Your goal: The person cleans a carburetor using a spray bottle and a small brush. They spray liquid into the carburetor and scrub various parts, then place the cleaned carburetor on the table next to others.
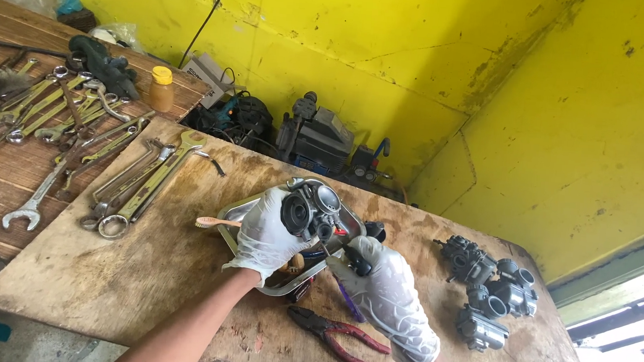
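Carburetor (310,209), grey metal with round openings, is held up above a shallow metal tray (237,211) at the middle of a worn wooden workbench (139,266). The left hand (266,234), in a white glove, grips the body from the side with fingers curled around it. The right hand (386,289), gloved the same way, is closed around a dark-handled tool (357,264) whose tip meets the underside of the carburetor. Red-handled pliers (340,339) lie on the bench just below the hands. Several more carburetors (489,290) are grouped to the right, well apart from the tray. Wrenches (138,182) lie in rows to the left, near a small bottle with a yellow cap (161,88), against a yellow wall (439,52).
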